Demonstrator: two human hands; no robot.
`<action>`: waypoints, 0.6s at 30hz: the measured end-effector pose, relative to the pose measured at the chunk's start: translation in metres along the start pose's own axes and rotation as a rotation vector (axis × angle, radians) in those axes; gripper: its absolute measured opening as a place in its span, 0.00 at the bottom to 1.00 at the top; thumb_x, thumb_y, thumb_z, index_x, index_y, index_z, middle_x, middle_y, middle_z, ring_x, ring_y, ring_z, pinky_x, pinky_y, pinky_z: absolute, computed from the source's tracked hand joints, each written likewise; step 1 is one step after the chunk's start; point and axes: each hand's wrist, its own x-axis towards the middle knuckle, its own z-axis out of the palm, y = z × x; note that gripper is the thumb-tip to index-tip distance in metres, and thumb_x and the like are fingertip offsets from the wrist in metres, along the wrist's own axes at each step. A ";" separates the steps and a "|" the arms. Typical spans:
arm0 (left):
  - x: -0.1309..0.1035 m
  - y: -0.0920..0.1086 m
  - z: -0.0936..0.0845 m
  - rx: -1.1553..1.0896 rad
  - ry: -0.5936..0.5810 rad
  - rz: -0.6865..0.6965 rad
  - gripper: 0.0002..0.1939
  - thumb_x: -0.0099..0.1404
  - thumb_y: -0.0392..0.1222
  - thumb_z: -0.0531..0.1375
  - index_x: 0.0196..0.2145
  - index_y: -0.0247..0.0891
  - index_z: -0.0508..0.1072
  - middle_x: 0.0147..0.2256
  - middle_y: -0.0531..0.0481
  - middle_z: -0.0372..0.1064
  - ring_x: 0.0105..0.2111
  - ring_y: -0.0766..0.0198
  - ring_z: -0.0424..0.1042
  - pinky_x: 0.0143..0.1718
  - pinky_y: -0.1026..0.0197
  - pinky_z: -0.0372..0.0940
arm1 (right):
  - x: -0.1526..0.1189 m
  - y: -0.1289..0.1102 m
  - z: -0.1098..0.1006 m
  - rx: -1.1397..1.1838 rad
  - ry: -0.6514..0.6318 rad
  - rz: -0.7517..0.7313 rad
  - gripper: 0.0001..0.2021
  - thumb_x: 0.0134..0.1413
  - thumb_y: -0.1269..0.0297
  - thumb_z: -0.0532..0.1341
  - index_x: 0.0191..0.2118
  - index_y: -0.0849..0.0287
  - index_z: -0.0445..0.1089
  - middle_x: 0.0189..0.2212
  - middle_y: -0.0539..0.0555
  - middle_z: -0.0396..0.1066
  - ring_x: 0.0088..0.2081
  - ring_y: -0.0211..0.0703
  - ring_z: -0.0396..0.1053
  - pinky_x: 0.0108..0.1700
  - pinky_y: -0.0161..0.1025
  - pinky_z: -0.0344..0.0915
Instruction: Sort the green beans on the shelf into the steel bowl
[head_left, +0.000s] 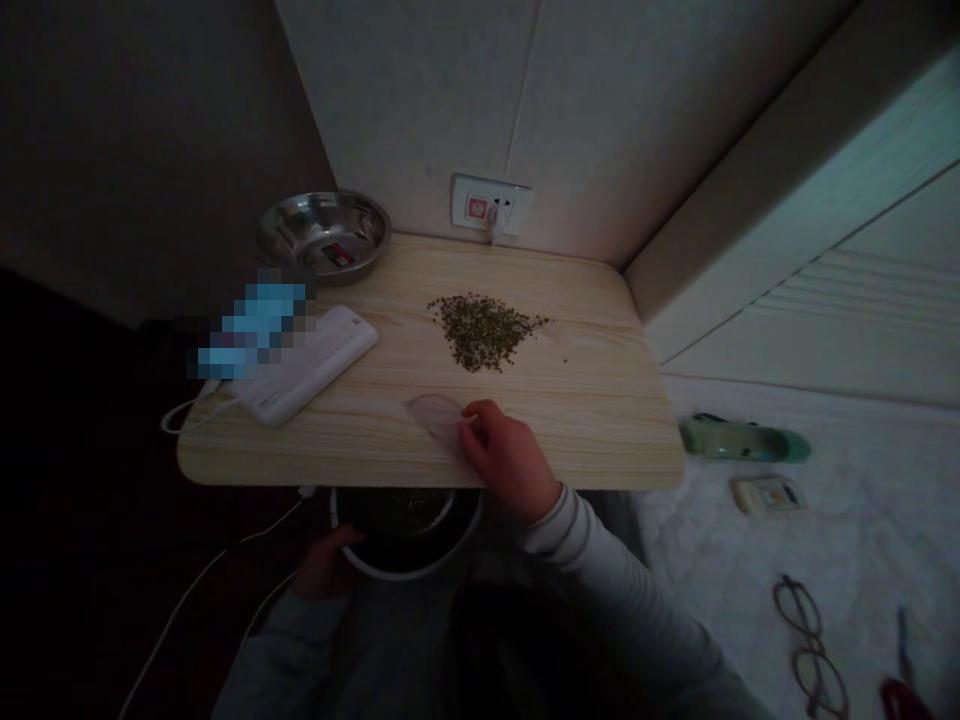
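Observation:
My right hand (506, 455) is closed, pinching the edge of a thin, clear, rounded plastic piece (433, 412) over the front of the small wooden table (600, 420). Beyond it, a loose pile of small dark green beans (484, 332) lies spread on the tabletop, with one bean apart at the right. My left hand (326, 562) grips the rim of a round white-edged bowl (405, 575) below the table's front edge. Dark greenish contents show dimly inside the bowl, and the tabletop hides its far side.
At the back left stands a steel basin (300, 235). A white power bank (315, 370) and a blurred-out lit phone lie nearby with a white cable (195, 580). A wall socket (491, 205) holds a plug. On the bed are a green bottle (742, 440) and glasses (810, 640).

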 end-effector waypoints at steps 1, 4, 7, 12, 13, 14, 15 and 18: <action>-0.002 -0.001 0.001 0.012 0.002 0.014 0.13 0.41 0.26 0.53 0.23 0.36 0.74 0.24 0.47 0.74 0.37 0.49 0.70 0.39 0.47 0.65 | 0.000 0.004 -0.003 -0.001 0.024 0.024 0.09 0.51 0.64 0.50 0.39 0.60 0.61 0.22 0.50 0.67 0.24 0.36 0.64 0.27 0.32 0.56; -0.005 -0.003 0.005 0.043 0.007 0.039 0.12 0.41 0.27 0.54 0.22 0.37 0.74 0.23 0.49 0.74 0.37 0.49 0.70 0.39 0.48 0.64 | -0.003 0.018 -0.016 -0.005 0.089 0.090 0.08 0.51 0.64 0.51 0.37 0.60 0.61 0.20 0.49 0.67 0.23 0.36 0.64 0.26 0.31 0.56; -0.004 -0.005 0.006 0.065 -0.017 0.041 0.09 0.41 0.27 0.54 0.15 0.37 0.72 0.21 0.49 0.74 0.36 0.49 0.70 0.39 0.49 0.65 | -0.008 0.036 -0.031 -0.018 0.154 0.142 0.08 0.50 0.64 0.51 0.35 0.60 0.61 0.20 0.49 0.67 0.22 0.35 0.64 0.25 0.31 0.56; -0.001 -0.009 0.010 0.088 -0.043 0.016 0.09 0.42 0.27 0.54 0.15 0.37 0.72 0.22 0.48 0.74 0.35 0.49 0.71 0.37 0.50 0.65 | -0.006 0.061 -0.057 -0.063 0.213 0.194 0.08 0.49 0.63 0.51 0.35 0.60 0.62 0.20 0.50 0.68 0.22 0.36 0.65 0.25 0.32 0.57; -0.001 -0.009 0.011 0.090 -0.044 0.033 0.10 0.42 0.27 0.54 0.16 0.36 0.72 0.23 0.48 0.74 0.35 0.49 0.71 0.37 0.50 0.65 | -0.004 0.066 -0.062 -0.081 0.224 0.189 0.09 0.49 0.63 0.51 0.35 0.60 0.63 0.21 0.50 0.68 0.23 0.36 0.64 0.25 0.32 0.57; -0.001 -0.009 0.012 0.093 -0.044 0.048 0.10 0.42 0.27 0.54 0.16 0.36 0.72 0.23 0.48 0.74 0.35 0.50 0.71 0.37 0.50 0.65 | -0.001 0.069 -0.066 -0.102 0.236 0.185 0.09 0.49 0.63 0.51 0.35 0.60 0.63 0.21 0.50 0.68 0.22 0.36 0.64 0.25 0.32 0.56; -0.001 -0.010 0.013 0.097 -0.044 0.057 0.10 0.42 0.26 0.54 0.15 0.36 0.72 0.22 0.48 0.74 0.35 0.50 0.71 0.37 0.50 0.66 | 0.003 0.073 -0.070 -0.121 0.246 0.179 0.09 0.49 0.63 0.51 0.35 0.60 0.63 0.21 0.50 0.67 0.22 0.36 0.64 0.25 0.32 0.56; -0.003 -0.010 0.014 0.125 -0.035 0.059 0.10 0.41 0.26 0.54 0.12 0.38 0.69 0.20 0.49 0.73 0.35 0.50 0.71 0.37 0.50 0.66 | 0.015 0.083 -0.079 -0.150 0.260 0.159 0.09 0.49 0.63 0.51 0.35 0.61 0.63 0.21 0.51 0.68 0.23 0.36 0.64 0.26 0.32 0.56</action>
